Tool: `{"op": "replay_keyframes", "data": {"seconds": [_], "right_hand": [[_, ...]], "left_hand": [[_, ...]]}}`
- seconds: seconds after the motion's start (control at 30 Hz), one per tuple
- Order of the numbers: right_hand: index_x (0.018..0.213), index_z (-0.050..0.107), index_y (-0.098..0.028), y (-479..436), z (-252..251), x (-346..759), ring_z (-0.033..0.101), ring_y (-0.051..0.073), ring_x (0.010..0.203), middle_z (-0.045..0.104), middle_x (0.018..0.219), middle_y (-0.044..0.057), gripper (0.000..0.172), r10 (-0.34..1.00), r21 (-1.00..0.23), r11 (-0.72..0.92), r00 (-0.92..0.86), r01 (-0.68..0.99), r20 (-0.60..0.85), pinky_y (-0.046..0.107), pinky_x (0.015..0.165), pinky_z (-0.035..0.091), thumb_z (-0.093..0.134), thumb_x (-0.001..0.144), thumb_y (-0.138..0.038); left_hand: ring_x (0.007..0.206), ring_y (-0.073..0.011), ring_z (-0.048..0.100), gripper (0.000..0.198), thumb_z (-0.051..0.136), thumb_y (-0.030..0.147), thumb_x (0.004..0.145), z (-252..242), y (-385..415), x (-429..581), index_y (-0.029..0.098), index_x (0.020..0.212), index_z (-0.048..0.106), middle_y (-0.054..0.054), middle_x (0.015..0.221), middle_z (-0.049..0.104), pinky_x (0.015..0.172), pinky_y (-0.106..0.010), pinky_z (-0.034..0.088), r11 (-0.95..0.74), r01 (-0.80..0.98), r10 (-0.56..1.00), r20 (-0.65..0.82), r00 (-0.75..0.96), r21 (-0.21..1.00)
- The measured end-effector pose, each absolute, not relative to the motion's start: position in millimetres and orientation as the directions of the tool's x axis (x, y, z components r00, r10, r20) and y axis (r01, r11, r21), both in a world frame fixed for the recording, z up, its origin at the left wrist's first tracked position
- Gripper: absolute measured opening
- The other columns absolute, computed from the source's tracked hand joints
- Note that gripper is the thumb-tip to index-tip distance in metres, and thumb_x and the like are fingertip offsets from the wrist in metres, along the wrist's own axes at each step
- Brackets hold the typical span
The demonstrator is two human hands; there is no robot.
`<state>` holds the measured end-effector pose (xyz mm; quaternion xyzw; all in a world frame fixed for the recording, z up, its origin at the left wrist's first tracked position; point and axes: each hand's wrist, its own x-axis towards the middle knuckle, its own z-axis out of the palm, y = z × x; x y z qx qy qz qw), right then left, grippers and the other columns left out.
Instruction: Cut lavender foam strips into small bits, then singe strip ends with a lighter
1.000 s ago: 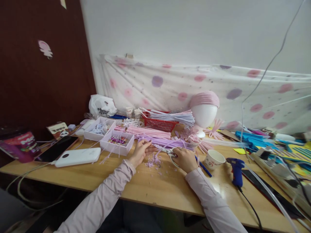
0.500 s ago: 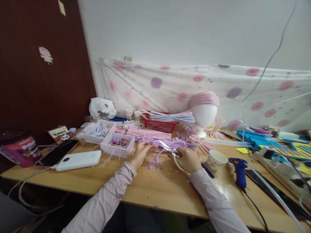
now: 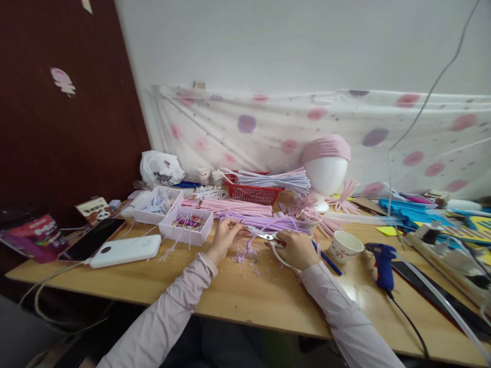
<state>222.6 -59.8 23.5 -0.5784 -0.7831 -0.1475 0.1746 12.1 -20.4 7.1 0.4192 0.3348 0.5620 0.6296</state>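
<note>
My right hand [image 3: 297,249] grips a pair of scissors [image 3: 271,236] by their pale handles, the blades pointing left. The blades look nearly closed, and their tips reach the fingertips of my left hand [image 3: 225,239]. Those left fingers are pinched together, and what lies between them is too small to make out. Below the blades, purple fuzzy clippings [image 3: 245,253] are scattered on the wooden table [image 3: 245,301]. Just behind both hands lies a bundle of purple pipe cleaners [image 3: 264,222], with pink pipe cleaners [image 3: 238,207] beyond it.
White boxes [image 3: 203,237] of small parts and a white power bank [image 3: 126,250] stand left. Behind is a red basket [image 3: 255,194] of pale pipe cleaners, beside a white head form [image 3: 326,176]. A paper cup [image 3: 346,247], blue pen [image 3: 330,261] and blue glue gun [image 3: 383,263] lie right.
The scissor blades have closed from a slightly open position, and their tips have come closer to my left fingertips. The camera view has shifted slightly.
</note>
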Motion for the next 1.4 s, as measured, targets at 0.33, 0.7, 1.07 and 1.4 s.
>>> {"op": "replay_keyframes", "data": {"seconds": [0.33, 0.7, 1.07, 1.4], "right_hand": [[0.057, 0.06, -0.019, -61, 28, 220, 0.05, 0.012, 0.05, 0.062, 0.056, 0.005, 0.043, 0.859, 0.026, 0.303, -0.285, 0.953, 0.426, 0.026, 0.052, 0.019, 0.044, 0.082, -0.05], [0.051, 0.051, -0.018, -54, 22, 224, 0.041, 0.011, 0.047, 0.048, 0.047, -0.001, 0.043, 0.873, -0.517, 0.254, 0.036, 0.817, 0.486, 0.024, 0.048, 0.023, 0.055, 0.071, -0.056], [0.065, 0.059, -0.016, -55, 21, 202, 0.041, 0.007, 0.043, 0.05, 0.048, -0.005, 0.03, 0.985, -0.985, 0.167, 0.029, 0.05, 0.169, 0.02, 0.04, 0.029, 0.073, 0.057, -0.041], [0.065, 0.051, -0.019, -46, 28, 215, 0.042, 0.006, 0.044, 0.047, 0.05, -0.008, 0.029, 0.939, -0.939, 0.268, 0.277, -0.216, 0.204, 0.02, 0.042, 0.033, 0.074, 0.053, -0.031]], "left_hand": [[0.067, -0.0196, 0.07, 0.029, 0.073, 0.032, 0.064, 6, -21, 12, 0.019, 0.072, 0.049, -0.001, 0.067, 0.07, 0.079, -0.038, 0.053, 0.024, -0.438, 0.982, 0.061, 0.179, 0.899], [0.066, -0.0158, 0.068, 0.027, 0.069, 0.027, 0.068, 9, -22, 9, 0.018, 0.075, 0.044, -0.001, 0.066, 0.068, 0.074, -0.031, 0.052, 0.016, -0.489, 0.983, 0.076, 0.169, 0.872], [0.055, -0.0091, 0.053, 0.002, 0.063, 0.015, 0.069, 13, -37, 46, 0.015, 0.071, 0.064, 0.002, 0.063, 0.061, 0.058, -0.021, 0.044, -0.114, -0.088, 0.868, 0.142, 0.475, 0.99], [0.052, -0.0103, 0.053, 0.015, 0.06, 0.025, 0.074, 9, -45, 42, 0.014, 0.068, 0.068, 0.0, 0.057, 0.061, 0.053, -0.02, 0.04, -0.263, 0.09, 0.856, 0.189, 0.481, 0.961]]}}
